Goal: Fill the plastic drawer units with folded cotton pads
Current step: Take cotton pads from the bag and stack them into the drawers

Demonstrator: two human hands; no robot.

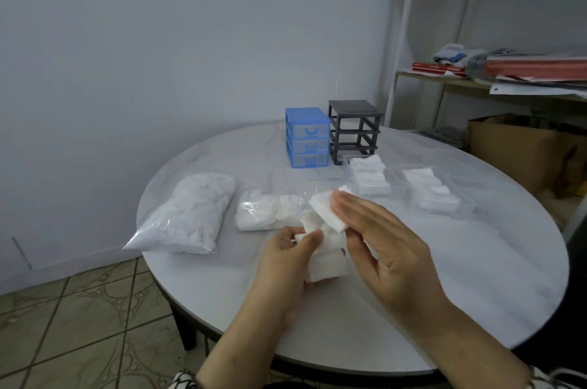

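My left hand grips a small stack of white cotton pads above the table, thumb on top. My right hand lies with straight fingers against a folded pad at the top of that stack. Behind stands a blue drawer unit with three drawers in place. Beside it is a grey drawer frame with no drawers in it. Two clear drawers lie on the table, one in front of the grey frame and one to its right, both holding folded pads.
A large clear bag of cotton pads lies at the table's left, a smaller opened bag beside it. The round white table stands near a wall. A shelf with papers and a cardboard box are at right.
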